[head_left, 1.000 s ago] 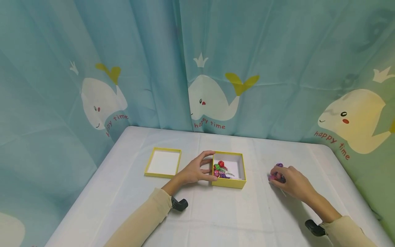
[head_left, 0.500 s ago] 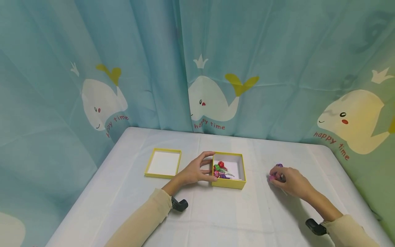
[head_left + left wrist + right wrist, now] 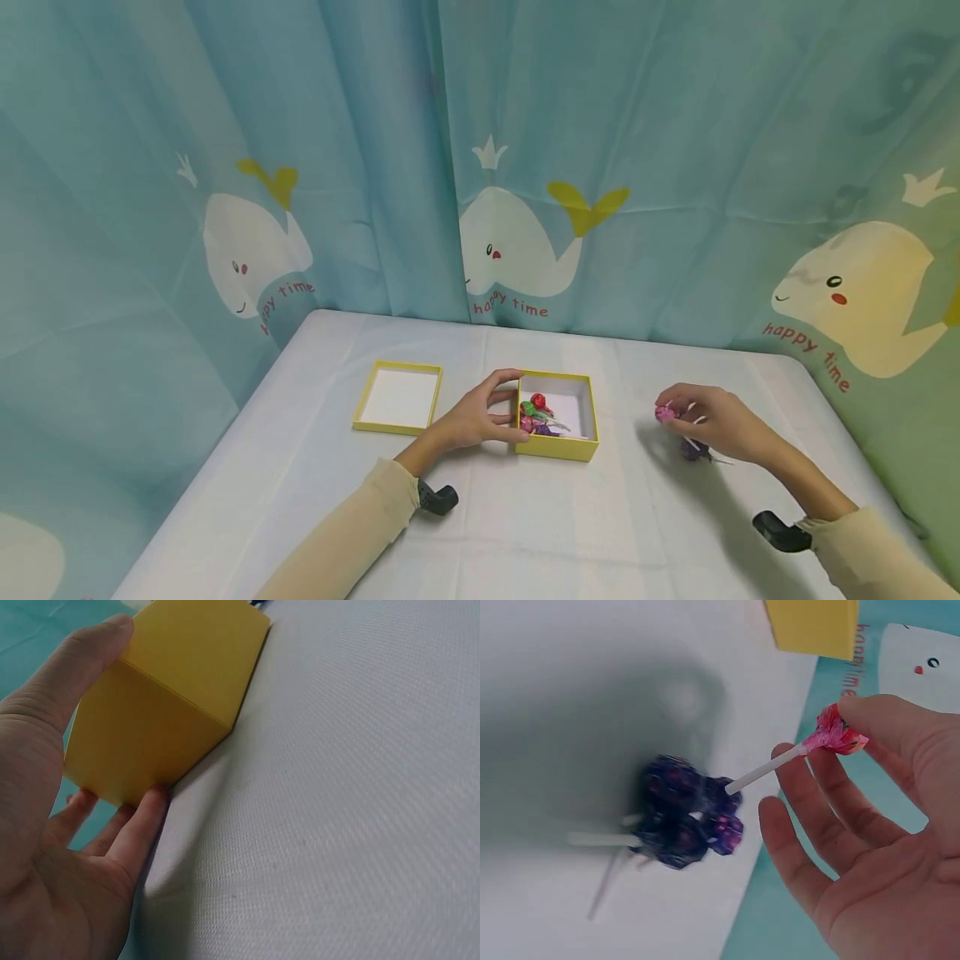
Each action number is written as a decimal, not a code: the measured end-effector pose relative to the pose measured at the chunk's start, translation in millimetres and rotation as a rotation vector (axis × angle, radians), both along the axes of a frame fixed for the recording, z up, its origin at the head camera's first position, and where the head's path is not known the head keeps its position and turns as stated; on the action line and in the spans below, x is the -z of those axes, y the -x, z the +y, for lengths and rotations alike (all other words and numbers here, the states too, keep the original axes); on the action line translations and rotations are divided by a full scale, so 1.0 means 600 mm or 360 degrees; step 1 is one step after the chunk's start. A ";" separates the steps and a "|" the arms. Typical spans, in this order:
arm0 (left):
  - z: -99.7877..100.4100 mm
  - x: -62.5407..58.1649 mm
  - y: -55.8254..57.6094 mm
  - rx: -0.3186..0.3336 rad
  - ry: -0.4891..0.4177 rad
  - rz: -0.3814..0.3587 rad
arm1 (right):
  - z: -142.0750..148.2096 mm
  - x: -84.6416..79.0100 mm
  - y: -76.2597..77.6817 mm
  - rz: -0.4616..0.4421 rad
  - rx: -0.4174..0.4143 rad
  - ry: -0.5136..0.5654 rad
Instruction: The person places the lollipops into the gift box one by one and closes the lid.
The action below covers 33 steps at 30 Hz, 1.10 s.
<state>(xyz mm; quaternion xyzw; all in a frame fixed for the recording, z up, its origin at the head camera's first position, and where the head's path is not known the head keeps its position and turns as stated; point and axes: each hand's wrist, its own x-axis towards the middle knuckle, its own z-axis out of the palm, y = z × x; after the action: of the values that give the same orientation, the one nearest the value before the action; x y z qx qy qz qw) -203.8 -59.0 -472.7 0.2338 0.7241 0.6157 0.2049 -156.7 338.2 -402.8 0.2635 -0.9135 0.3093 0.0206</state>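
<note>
My right hand (image 3: 723, 423) pinches a pink-wrapped lollipop (image 3: 836, 733) by its candy end, raised off the table, its white stick pointing away from the fingertips. Below it, several dark purple lollipops (image 3: 676, 814) lie in a cluster on the cloth, slightly blurred. With thumb and fingers spread across its left side, my left hand (image 3: 472, 417) holds a yellow open box (image 3: 557, 448). Inside the box, at its left, lie red, green, pink and purple lollipops (image 3: 537, 408). The left wrist view shows only the yellow outer walls of the box.
A shallow yellow-rimmed lid (image 3: 397, 398) lies with its white inside up, left of the box. White cloth covers the table (image 3: 525, 533). Whale-print curtains (image 3: 390, 208) stand behind and at the sides.
My right hand has lifted the pink lollipop off the table, away from the purple ones, which now show beneath it. The left hand and the box stay put.
</note>
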 end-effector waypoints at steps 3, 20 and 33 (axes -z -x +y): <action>0.000 0.001 0.000 -0.0002 0.0002 -0.0009 | 0.001 -0.013 0.003 -0.0016 0.0000 0.0008; 0.003 0.001 0.001 0.0007 0.0000 -0.0001 | -0.003 -0.068 0.027 -0.0133 -0.0006 0.0114; 0.001 0.005 0.003 -0.0002 -0.0002 -0.0008 | -0.028 -0.090 0.041 -0.0229 0.0027 0.0071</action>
<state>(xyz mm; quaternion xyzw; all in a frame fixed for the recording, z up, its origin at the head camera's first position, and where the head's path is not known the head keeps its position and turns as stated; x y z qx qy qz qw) -205.7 -58.7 -475.6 0.2320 0.7233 0.6168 0.2062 -181.3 321.6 -349.0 0.2322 -0.9078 0.3474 -0.0366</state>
